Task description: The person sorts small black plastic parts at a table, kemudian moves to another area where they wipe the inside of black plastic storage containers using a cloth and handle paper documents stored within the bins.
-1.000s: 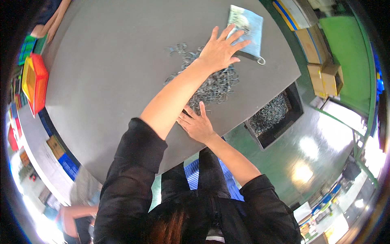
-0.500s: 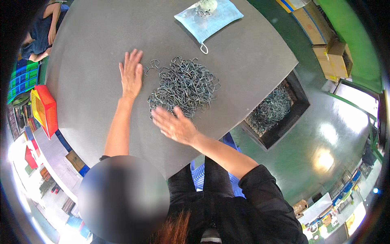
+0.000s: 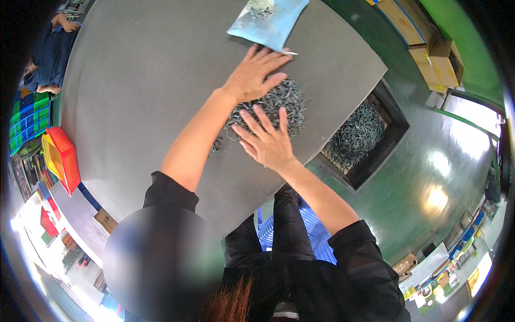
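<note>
A heap of small bent grey wire hooks (image 3: 291, 101) lies on the grey table (image 3: 134, 96), partly covered by my hands. My left hand (image 3: 256, 74) is over its far left side, palm down with fingers spread, the fingertips close to a light blue cloth pouch (image 3: 271, 29). On the near side of the heap, my right hand (image 3: 268, 140) lies flat against the hooks, its fingers apart. A few loose hooks (image 3: 215, 144) sit left of the right hand. Several more hooks rest on top of the pouch, beside a pale patch.
Right of the table, a black crate (image 3: 394, 134) holds many similar hooks. Cardboard boxes (image 3: 434, 64) stand beyond it on the green floor. A red basket (image 3: 67, 155) and a yellow one are at the left edge. Another person (image 3: 51, 51) is at the far left.
My left hand has moved right and away from me, onto the far side of the heap. My right hand has shifted right and slightly forward. The heap is now farther right and more compact.
</note>
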